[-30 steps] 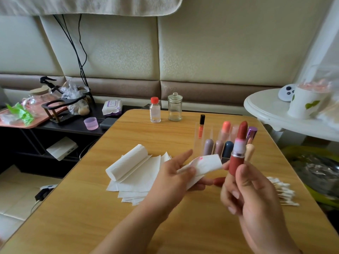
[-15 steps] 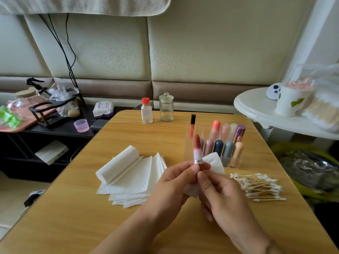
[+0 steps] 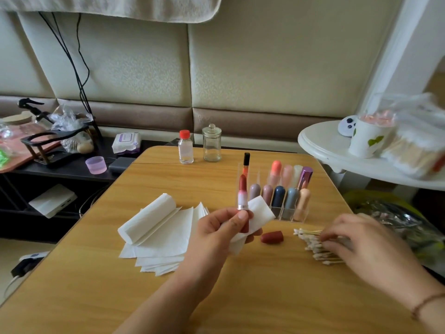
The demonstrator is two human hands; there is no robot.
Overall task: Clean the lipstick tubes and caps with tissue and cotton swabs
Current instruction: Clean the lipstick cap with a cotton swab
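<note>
My left hand (image 3: 218, 229) holds an uncapped red lipstick (image 3: 242, 192) upright, together with a folded piece of tissue (image 3: 261, 209) behind it. The lipstick's red cap (image 3: 272, 236) lies on the wooden table (image 3: 240, 297) just right of that hand. My right hand (image 3: 354, 242) is over the pile of cotton swabs (image 3: 310, 244) at the right, fingers curled down onto them; it is blurred, so whether it grips one is unclear. A stack of tissues with a roll (image 3: 156, 227) lies to the left.
A clear organiser (image 3: 284, 189) with several capped lipsticks stands behind my hands. A small bottle with a red cap (image 3: 185, 147) and a glass jar (image 3: 211, 143) stand at the table's far edge. A white round table (image 3: 337, 150) is at the right, a cluttered shelf (image 3: 60, 155) at the left.
My right hand has let go of the lipstick and moved right to the cotton swabs. My left hand now holds the lipstick and tissue alone.
</note>
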